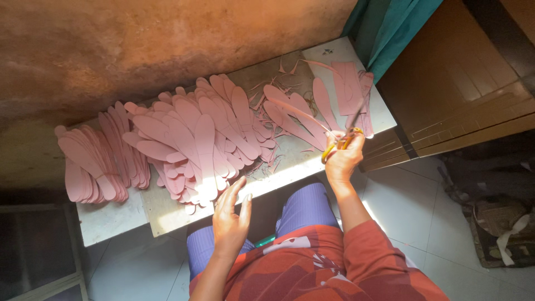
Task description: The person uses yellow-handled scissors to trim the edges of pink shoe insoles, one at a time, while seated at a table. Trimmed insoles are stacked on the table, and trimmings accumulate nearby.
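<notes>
The table [111,220] is in front of me, covered with pink shapes [189,139] in big piles. My right hand [344,159] is at the right edge, closed around yellow scissors [340,142] that point far, at the pink sheet [348,89]. My left hand [231,214] is open and empty, near the piles.

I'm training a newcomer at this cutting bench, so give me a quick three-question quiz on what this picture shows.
1. True or false: the right hand holds yellow-handled scissors.
2. What does the left hand hold?
A) a pink cutout B) nothing C) scissors
3. Fill in: the pink sole-shaped cutouts lie on a ___ worktop.

Key: 1 true; 2 B; 3 white.
</notes>
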The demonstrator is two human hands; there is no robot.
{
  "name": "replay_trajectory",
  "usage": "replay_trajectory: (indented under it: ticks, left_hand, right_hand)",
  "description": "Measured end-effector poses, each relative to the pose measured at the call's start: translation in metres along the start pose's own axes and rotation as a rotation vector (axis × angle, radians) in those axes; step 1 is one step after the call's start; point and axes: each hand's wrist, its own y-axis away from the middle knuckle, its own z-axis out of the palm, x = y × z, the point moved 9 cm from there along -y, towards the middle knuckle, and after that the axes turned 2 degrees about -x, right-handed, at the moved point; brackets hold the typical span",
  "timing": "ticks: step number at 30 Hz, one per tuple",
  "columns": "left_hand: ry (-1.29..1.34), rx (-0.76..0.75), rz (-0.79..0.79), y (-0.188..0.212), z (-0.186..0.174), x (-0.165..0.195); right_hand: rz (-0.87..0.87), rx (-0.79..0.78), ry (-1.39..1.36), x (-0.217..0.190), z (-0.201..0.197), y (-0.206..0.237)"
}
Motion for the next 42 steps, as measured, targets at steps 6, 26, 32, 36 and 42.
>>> replay_trajectory:
  ticks: [6,26,32,36,42]
  left_hand:
    - [-0.143,-0.020,0.350,-0.002,-0.006,0.086]
    - [1.142,-0.010,-0.268,0.000,0.000,-0.038]
    - [1.151,-0.028,-0.267,0.006,-0.003,-0.039]
    - [1.167,-0.006,-0.230,0.005,-0.006,-0.037]
    - [1.160,0.048,-0.222,0.007,-0.006,-0.042]
  right_hand:
    - [-0.021,-0.233,-0.417,-0.051,-0.022,0.015]
    - [0.470,-1.345,-0.643,-0.071,0.030,0.203]
    - [0.423,-1.560,-0.426,-0.081,0.024,0.232]
    - [0.331,-1.517,-0.275,-0.081,0.028,0.227]
    - [0.392,-1.438,-0.252,-0.070,0.025,0.231]
